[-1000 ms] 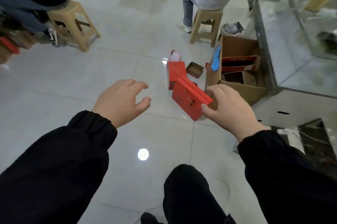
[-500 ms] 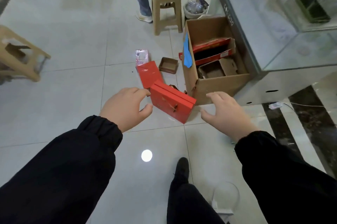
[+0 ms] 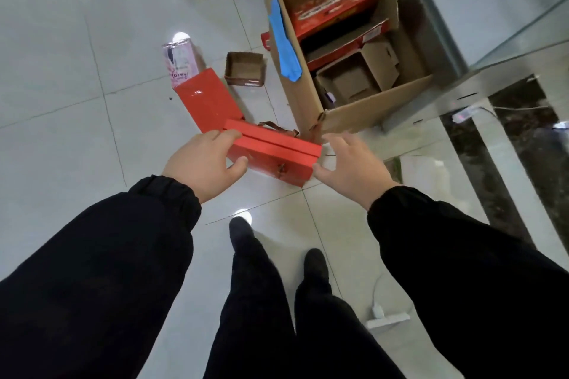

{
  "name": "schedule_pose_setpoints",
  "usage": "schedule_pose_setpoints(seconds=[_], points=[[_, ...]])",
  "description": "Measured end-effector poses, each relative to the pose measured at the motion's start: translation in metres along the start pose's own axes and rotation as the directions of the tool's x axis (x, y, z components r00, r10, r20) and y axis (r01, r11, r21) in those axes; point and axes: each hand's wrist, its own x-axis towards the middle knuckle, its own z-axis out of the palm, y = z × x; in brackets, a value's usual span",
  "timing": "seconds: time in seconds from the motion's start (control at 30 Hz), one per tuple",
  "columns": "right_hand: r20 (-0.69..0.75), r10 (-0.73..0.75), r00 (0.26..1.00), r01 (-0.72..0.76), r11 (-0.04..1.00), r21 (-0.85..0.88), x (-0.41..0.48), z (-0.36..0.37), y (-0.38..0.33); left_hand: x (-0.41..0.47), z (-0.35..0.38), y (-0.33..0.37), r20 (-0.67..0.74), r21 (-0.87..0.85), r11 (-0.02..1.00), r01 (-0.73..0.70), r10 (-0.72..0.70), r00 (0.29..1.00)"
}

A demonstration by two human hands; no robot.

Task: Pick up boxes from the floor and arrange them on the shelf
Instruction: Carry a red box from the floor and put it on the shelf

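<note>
So the red box (image 3: 274, 152) is a flat, lidded thing with a seam along its top edge and a little brown tie on the front. It sits tilted on the white tile floor (image 3: 77, 55), right by the near corner of the big cardboard carton (image 3: 306, 93). The left hand (image 3: 206, 163) pinches its left end, fingers on top and thumb on the front. The right hand (image 3: 354, 166) is spread at the other end, thumb by the corner, can't tell if it's touching. The carton holds a printed red box (image 3: 335, 9) and a smaller open cardboard box (image 3: 357, 79). A second flat red box (image 3: 209, 101), a pink packet (image 3: 180, 62) and a small brown tray box (image 3: 245, 69) lie behind, with a glass counter (image 3: 508, 9) on the right.
</note>
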Motion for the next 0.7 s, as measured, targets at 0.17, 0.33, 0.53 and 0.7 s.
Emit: schedule_pose_setpoints(seconds=[0.17,0.33,0.53,0.7], points=[[0.081,0.359,0.930,-0.357,0.827,0.435,0.073,0.048,0.014,0.097,0.038,-0.055,0.116,-0.269,0.956,0.120,-0.091,0.989],[0.170,0.593,0.787,-0.545,0.541,0.641,0.157,0.131,0.058,0.180,0.104,-0.125,0.243,-0.447,0.827,0.340,-0.254,0.936],[0.297,0.625,0.722,-0.618,0.390,0.682,0.243,0.242,0.130,0.270,0.219,-0.201,0.306,-0.530,0.685,0.500,-0.396,0.866],[0.322,0.595,0.736,-0.584,0.319,0.746,0.290,0.299,0.164,0.334,0.294,-0.208,0.358,-0.724,0.444,0.527,-0.412,0.838]])
